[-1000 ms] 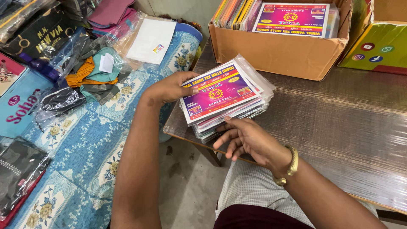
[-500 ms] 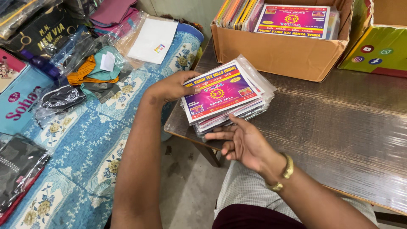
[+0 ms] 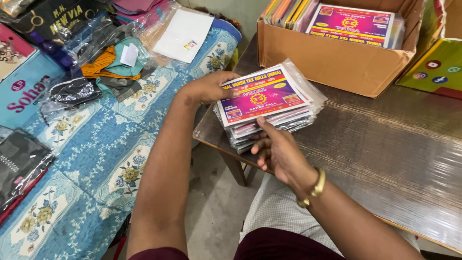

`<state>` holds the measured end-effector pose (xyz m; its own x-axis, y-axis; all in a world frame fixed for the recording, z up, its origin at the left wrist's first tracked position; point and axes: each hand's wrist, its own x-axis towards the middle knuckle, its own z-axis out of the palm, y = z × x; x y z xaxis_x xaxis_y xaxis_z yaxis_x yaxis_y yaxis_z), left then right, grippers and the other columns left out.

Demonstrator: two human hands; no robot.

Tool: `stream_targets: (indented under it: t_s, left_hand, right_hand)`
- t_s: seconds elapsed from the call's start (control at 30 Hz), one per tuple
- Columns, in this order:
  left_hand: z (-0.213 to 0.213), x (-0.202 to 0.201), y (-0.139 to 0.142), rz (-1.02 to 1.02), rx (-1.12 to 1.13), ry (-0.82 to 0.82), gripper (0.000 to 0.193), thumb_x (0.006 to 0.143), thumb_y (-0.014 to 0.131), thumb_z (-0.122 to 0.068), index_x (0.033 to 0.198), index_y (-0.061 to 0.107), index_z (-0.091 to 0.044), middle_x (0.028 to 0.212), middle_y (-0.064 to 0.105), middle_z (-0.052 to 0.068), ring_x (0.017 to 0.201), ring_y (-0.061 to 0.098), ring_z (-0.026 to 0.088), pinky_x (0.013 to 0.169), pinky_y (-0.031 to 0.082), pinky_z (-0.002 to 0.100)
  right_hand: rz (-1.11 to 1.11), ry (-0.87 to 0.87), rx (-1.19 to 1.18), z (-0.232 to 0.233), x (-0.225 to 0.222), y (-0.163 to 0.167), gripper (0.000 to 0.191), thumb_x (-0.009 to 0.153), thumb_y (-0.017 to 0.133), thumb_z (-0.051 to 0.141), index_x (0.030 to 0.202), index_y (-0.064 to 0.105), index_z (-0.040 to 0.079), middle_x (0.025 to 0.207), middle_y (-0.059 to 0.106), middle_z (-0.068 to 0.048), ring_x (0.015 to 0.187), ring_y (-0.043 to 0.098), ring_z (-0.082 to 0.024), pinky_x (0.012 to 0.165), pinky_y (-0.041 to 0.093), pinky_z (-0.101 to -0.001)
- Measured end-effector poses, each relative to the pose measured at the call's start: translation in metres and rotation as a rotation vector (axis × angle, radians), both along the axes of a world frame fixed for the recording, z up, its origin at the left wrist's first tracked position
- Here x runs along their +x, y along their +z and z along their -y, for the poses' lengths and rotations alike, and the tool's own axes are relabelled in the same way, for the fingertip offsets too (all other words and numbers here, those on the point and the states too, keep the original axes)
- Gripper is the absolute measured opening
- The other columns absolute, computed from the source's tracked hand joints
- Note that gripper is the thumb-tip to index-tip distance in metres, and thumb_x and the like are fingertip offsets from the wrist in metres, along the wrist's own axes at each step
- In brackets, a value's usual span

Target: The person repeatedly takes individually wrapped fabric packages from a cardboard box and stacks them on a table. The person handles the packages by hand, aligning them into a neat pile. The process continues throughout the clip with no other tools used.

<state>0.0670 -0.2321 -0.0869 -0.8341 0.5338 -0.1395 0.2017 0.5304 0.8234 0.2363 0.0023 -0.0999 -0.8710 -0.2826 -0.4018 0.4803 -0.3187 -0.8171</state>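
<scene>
A stack of flat plastic-wrapped packets [image 3: 269,103], pink and purple on top, lies at the near left corner of a dark wooden table [image 3: 385,154]. My left hand [image 3: 207,89] grips the stack's far left edge, thumb on the top packet. My right hand [image 3: 276,147], a gold bracelet on the wrist, presses against the stack's near edge with the fingers spread along the packet sides.
An open cardboard box [image 3: 337,53] with more such packets stands behind the stack. A green box [image 3: 438,67] is at the far right. On the left a blue flowered cloth [image 3: 96,159] carries bagged garments [image 3: 103,62], a white packet [image 3: 185,33] and dark bags [image 3: 21,161].
My right hand has moved up from below the table corner to the stack's near edge, and the stack has been squared slightly. The left hand has stayed on the far edge.
</scene>
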Motion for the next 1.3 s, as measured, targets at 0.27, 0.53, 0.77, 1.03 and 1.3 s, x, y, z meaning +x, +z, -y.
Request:
stream_targets:
  t_s: [0.27,0.53,0.77,1.03,1.3]
  left_hand:
    - [0.004,-0.005,-0.010,-0.016,0.085,-0.048,0.039,0.092,0.073,-0.016,0.126,0.062,-0.001,0.115,0.072,0.006,0.106,0.065,0.014,0.095,0.054,0.031]
    - [0.008,-0.003,-0.018,0.057,0.238,-0.035,0.038,0.094,0.071,-0.014,0.128,0.060,-0.001,0.115,0.071,0.005,0.107,0.064,0.013,0.098,0.052,0.029]
    - [0.001,-0.008,-0.022,0.013,0.235,-0.030,0.039,0.094,0.071,-0.014,0.128,0.058,-0.001,0.115,0.070,0.007,0.106,0.063,0.014,0.097,0.051,0.030]
    - [0.000,-0.006,-0.026,-0.019,0.205,0.029,0.042,0.093,0.071,-0.014,0.131,0.058,-0.002,0.116,0.071,0.007,0.108,0.063,0.014,0.098,0.051,0.030]
    - [0.001,0.001,-0.010,-0.248,-0.028,0.096,0.055,0.089,0.079,-0.023,0.135,0.057,-0.003,0.126,0.069,0.013,0.119,0.060,0.022,0.105,0.039,0.039]
  right_hand:
    - [-0.168,-0.017,0.110,0.016,-0.003,0.011,0.062,0.085,0.065,0.057,0.100,0.065,-0.003,0.079,0.072,-0.011,0.039,0.058,-0.017,0.033,0.046,-0.0298]
    - [-0.277,-0.159,0.033,0.032,-0.004,0.006,0.053,0.087,0.072,0.047,0.109,0.060,0.000,0.087,0.070,-0.011,0.061,0.070,-0.015,0.044,0.056,-0.0274]
    - [0.067,-0.154,-0.310,0.029,-0.012,0.011,0.048,0.084,0.076,0.050,0.107,0.058,0.012,0.079,0.066,-0.007,0.043,0.051,-0.011,0.032,0.032,-0.0225]
    - [0.133,-0.153,-0.249,0.026,-0.024,0.016,0.051,0.078,0.078,0.054,0.100,0.059,0.013,0.066,0.061,-0.005,0.035,0.041,-0.009,0.031,0.031,-0.0229]
    - [-0.011,-0.261,-0.151,0.030,-0.032,0.000,0.028,0.084,0.075,0.028,0.091,0.055,0.010,0.063,0.054,0.001,0.036,0.032,-0.007,0.031,0.027,-0.0241]
